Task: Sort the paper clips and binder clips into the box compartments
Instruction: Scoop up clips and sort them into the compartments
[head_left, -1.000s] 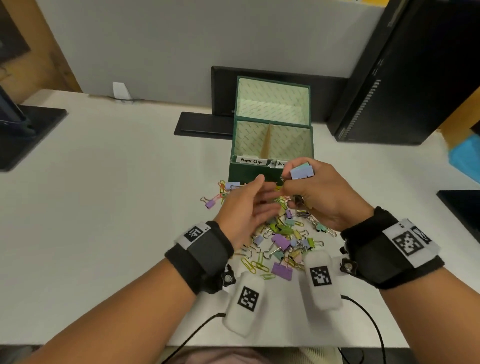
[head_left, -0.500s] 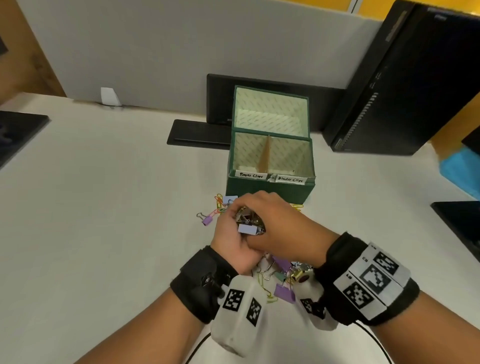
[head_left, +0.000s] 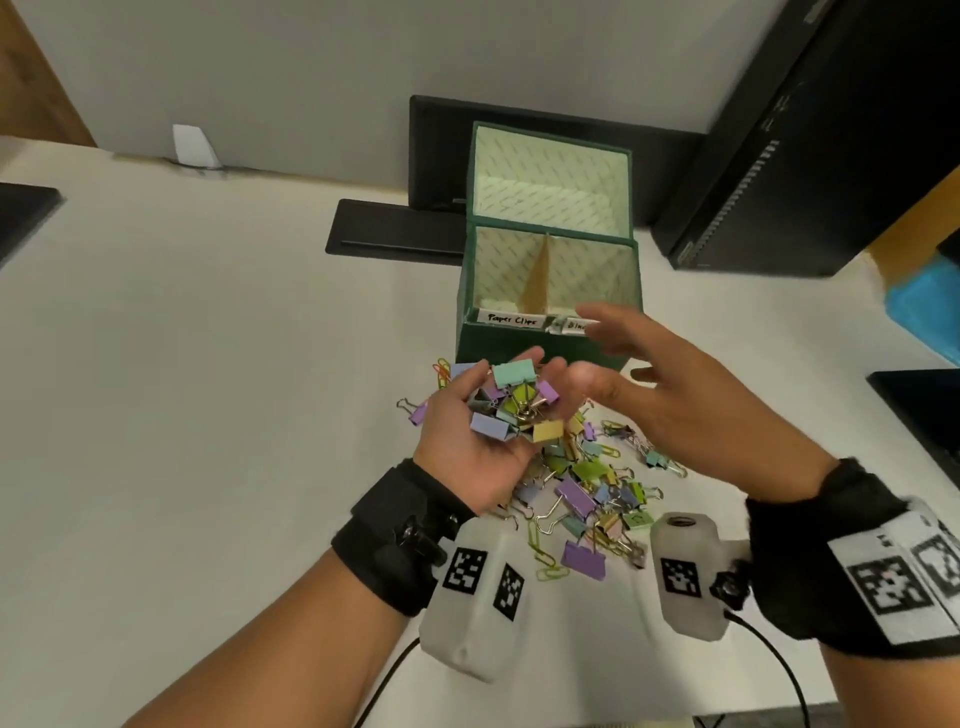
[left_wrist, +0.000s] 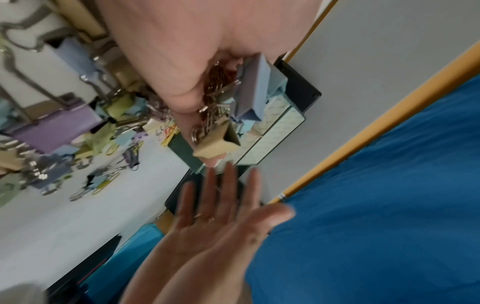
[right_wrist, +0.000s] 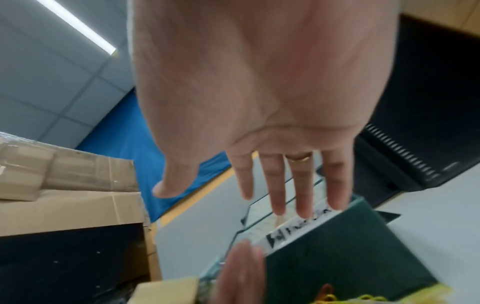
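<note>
Two hands above a white desk (head_left: 182, 389). Nearest, a loose pile (head_left: 582, 488) of pastel binder clips and paper clips spread on the desk between the wrists. Left hand (head_left: 467, 441), palm up, cupped round a handful of binder clips (head_left: 511, 405), fingers curled about them, held over the pile's far edge. Right hand (head_left: 670, 395) just beside it, holding nothing, fingers straight and spread apart, tips over the front rim of the box (head_left: 498, 343). Green box just beyond the pile, lid up, two compartments split by a divider (head_left: 540, 275), front labels reading "Paper Clips" on the left, the right one partly hidden by the fingers. Contents of the compartments: cannot tell.
</note>
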